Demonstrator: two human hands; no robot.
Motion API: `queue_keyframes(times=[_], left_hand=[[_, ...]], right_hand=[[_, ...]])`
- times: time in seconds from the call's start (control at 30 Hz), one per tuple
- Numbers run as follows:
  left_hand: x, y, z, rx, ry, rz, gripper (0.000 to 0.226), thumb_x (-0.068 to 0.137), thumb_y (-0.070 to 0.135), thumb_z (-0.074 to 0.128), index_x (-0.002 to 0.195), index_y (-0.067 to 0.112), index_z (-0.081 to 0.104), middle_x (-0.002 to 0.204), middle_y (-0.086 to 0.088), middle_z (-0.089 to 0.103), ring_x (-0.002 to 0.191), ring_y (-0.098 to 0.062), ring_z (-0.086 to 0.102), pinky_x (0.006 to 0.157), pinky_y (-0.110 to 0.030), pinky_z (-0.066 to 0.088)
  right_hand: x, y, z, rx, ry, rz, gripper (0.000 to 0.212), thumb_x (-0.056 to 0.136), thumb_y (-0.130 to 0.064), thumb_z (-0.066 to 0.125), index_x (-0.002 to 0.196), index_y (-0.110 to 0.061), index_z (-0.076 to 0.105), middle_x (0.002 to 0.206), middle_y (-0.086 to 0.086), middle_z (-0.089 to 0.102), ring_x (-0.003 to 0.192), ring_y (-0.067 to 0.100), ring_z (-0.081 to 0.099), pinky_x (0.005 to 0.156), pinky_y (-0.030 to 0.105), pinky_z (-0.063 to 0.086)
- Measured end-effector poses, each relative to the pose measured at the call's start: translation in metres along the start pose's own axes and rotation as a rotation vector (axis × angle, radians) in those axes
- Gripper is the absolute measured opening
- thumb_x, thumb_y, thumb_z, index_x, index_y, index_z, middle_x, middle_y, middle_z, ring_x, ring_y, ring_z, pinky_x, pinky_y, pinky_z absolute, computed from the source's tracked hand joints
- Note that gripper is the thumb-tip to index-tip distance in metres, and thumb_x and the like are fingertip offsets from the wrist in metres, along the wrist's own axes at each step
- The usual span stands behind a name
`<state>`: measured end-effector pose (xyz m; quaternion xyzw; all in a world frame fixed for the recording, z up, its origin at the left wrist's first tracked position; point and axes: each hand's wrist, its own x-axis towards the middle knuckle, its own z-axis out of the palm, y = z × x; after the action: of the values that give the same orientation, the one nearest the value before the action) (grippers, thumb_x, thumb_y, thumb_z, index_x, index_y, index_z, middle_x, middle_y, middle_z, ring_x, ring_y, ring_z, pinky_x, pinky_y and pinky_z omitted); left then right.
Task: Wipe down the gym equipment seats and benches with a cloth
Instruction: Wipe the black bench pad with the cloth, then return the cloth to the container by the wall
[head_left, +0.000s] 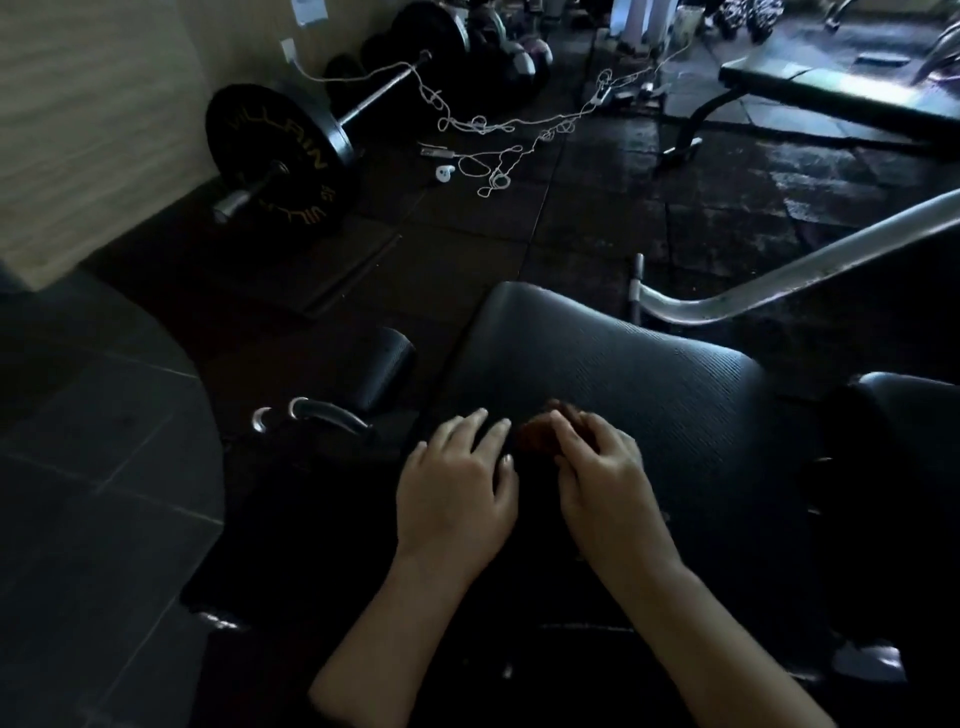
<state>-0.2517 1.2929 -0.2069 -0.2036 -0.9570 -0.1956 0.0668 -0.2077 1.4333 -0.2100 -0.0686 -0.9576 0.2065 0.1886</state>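
Note:
A black textured seat pad (623, 374) fills the middle of the dim view. A small dark reddish-brown cloth (537, 431) lies bunched on its near part. My right hand (602, 483) rests on the cloth's right side with the fingers curled over it. My left hand (457, 488) lies flat on the pad just left of the cloth, fingers spread, holding nothing. Most of the cloth is hidden under my right fingers.
A loaded barbell (280, 161) lies by the wall at left, with a tangled white cord (493, 130) on the rubber floor. A flat bench (841, 98) stands at far right. A silver frame tube (789, 270) crosses right of the seat; a roller pad (389, 374) sits left.

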Motion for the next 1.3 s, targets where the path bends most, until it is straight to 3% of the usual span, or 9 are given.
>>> queue_keyframes(times=[0.2,0.37,0.53,0.9,1.13,1.3], left_hand=[[0.024,0.012,-0.038,0.022,-0.215,-0.111,0.046,0.098,0.033,0.039,0.143,0.027,0.043,0.138,0.01,0.05,0.125,-0.012,0.045,0.095,-0.034,0.043],[0.022,0.04,-0.097,0.093,-0.36,-0.22,0.048,0.099,0.034,0.036,0.147,0.026,0.035,0.143,0.007,0.045,0.129,-0.016,0.042,0.1,-0.037,0.036],[0.006,0.072,-0.183,0.127,-0.422,-0.312,0.05,0.1,0.034,0.033,0.149,0.025,0.03,0.147,0.004,0.041,0.134,-0.018,0.038,0.104,-0.038,0.035],[-0.046,0.142,-0.368,0.191,-0.45,-0.514,0.044,0.1,0.032,0.032,0.141,0.019,0.04,0.142,0.0,0.046,0.129,-0.02,0.042,0.1,-0.039,0.034],[-0.073,0.155,-0.403,0.16,-0.389,-0.694,0.041,0.1,0.031,0.032,0.138,0.02,0.043,0.14,0.0,0.047,0.127,-0.02,0.043,0.1,-0.038,0.034],[-0.107,0.136,-0.421,0.127,-0.33,-0.83,0.034,0.098,0.03,0.033,0.126,0.02,0.05,0.133,0.0,0.052,0.122,-0.021,0.047,0.099,-0.038,0.037]], right_hand=[[0.043,-0.023,-0.035,0.123,-0.287,0.17,0.043,0.097,-0.011,0.045,0.139,-0.007,0.044,0.139,0.013,0.045,0.124,0.031,0.044,0.104,0.034,0.039],[0.06,-0.057,-0.102,0.158,-0.421,0.227,0.044,0.098,-0.015,0.043,0.142,-0.011,0.039,0.139,0.008,0.043,0.126,0.025,0.041,0.091,0.027,0.045],[0.06,-0.098,-0.182,0.133,-0.512,0.221,0.042,0.098,-0.016,0.044,0.14,-0.012,0.041,0.135,0.008,0.046,0.124,0.025,0.043,0.1,0.029,0.042],[0.055,-0.199,-0.337,0.137,-0.612,0.144,0.042,0.099,-0.017,0.043,0.14,-0.011,0.041,0.136,0.008,0.045,0.126,0.024,0.04,0.1,0.029,0.038],[0.042,-0.227,-0.356,0.149,-0.681,-0.024,0.034,0.1,-0.016,0.042,0.132,-0.013,0.05,0.133,0.007,0.048,0.125,0.025,0.039,0.101,0.028,0.035],[0.034,-0.265,-0.343,0.177,-0.716,-0.175,0.031,0.097,-0.015,0.046,0.127,-0.012,0.053,0.126,0.009,0.053,0.117,0.025,0.047,0.095,0.03,0.045]])
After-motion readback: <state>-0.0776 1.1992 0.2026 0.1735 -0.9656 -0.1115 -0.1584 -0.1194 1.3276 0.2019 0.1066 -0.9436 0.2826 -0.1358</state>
